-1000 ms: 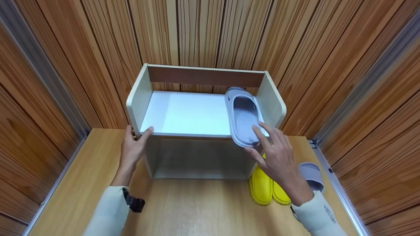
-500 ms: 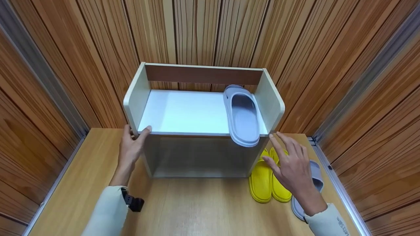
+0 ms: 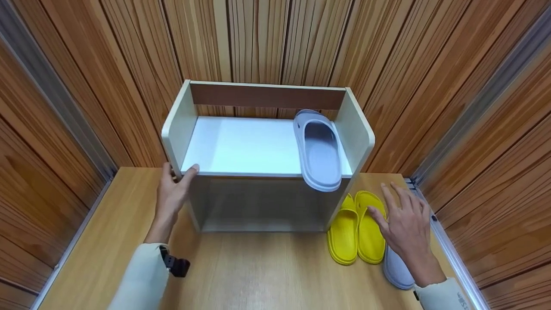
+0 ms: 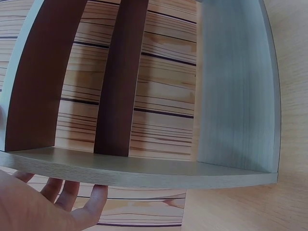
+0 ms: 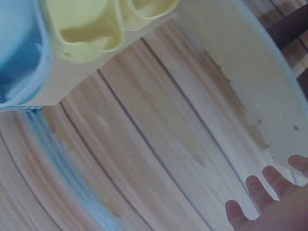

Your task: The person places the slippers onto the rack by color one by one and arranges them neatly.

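Observation:
A small two-tier shoe rack (image 3: pixel 245 144) stands against the wall. My left hand (image 3: pixel 172 193) grips its left side panel at the upper board's front edge, thumb on top; in the left wrist view the fingers lie along the panel's outer face. One grey slipper (image 3: pixel 322 161) lies on the right of the upper board, its toe end overhanging the front. To the right of the rack, my right hand (image 3: pixel 407 230) hovers with spread fingers, holding nothing. Below it is another grey slipper (image 3: pixel 397 268), partly hidden by the hand. A pair of yellow slippers (image 3: pixel 343 237) stands between it and the rack.
The rack's lower compartment (image 3: pixel 262 206) faces me. Wood-plank walls (image 3: pixel 258 38) rise behind and on both sides. Metal rails (image 3: pixel 458 267) run along the edges of the wooden floor board (image 3: pixel 267 271).
My right hand has let go of the grey slipper on the rack and moved right and down, over the other grey slipper. The left hand keeps its grip on the rack.

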Tool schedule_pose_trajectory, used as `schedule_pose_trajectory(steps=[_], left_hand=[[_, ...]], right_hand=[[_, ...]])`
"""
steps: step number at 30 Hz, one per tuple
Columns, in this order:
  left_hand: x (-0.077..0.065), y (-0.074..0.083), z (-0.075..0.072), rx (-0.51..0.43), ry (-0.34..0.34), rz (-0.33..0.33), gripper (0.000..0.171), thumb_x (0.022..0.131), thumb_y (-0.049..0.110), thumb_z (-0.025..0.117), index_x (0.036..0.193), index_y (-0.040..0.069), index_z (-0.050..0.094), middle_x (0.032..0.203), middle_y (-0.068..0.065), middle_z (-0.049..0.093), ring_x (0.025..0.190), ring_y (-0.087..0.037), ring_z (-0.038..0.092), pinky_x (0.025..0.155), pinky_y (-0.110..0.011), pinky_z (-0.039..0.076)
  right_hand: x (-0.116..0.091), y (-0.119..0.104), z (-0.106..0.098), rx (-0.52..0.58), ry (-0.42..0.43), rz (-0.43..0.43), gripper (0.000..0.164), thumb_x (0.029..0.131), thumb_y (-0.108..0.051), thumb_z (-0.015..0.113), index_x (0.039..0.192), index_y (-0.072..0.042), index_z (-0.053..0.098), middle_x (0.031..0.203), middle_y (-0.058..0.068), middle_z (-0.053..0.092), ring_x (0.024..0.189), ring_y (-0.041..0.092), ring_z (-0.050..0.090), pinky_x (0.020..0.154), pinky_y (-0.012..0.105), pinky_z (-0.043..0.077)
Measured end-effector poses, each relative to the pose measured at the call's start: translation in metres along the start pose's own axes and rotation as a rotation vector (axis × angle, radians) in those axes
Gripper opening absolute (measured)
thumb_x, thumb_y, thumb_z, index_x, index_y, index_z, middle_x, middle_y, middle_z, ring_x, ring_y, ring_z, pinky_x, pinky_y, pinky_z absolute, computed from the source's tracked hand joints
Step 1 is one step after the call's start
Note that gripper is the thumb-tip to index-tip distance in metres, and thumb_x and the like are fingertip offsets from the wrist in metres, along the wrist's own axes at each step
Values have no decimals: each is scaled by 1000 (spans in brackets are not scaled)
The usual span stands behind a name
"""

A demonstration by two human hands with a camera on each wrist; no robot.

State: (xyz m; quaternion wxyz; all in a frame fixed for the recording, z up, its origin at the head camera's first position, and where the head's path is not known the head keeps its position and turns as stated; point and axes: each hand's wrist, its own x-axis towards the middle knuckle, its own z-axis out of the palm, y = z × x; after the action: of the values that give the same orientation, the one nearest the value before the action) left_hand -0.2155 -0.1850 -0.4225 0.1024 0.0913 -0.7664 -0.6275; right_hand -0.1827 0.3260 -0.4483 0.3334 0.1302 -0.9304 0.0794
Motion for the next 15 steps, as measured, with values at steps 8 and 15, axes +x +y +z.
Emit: schedule_pose_trajectory(steps=[8,15], left_hand=[[0,1,1,3,-3,-4,78,98,48,63,156,12,26,159,-21,29,141,-39,34,112,-61,31],[0,2,0,-28,0,21,74,98,43,63,154,9,29,154,-22,33,135,-38,36,110,-60,33]], right_hand=[[-18,26,8,-53,-56,138,69,98,-58,52,142,-5,54,146,27,45,129,50,41,107,73,22],[-31,48,11,-17,-84,302,68,99,-52,56,146,-3,51,148,29,41,135,53,35,111,74,11]])
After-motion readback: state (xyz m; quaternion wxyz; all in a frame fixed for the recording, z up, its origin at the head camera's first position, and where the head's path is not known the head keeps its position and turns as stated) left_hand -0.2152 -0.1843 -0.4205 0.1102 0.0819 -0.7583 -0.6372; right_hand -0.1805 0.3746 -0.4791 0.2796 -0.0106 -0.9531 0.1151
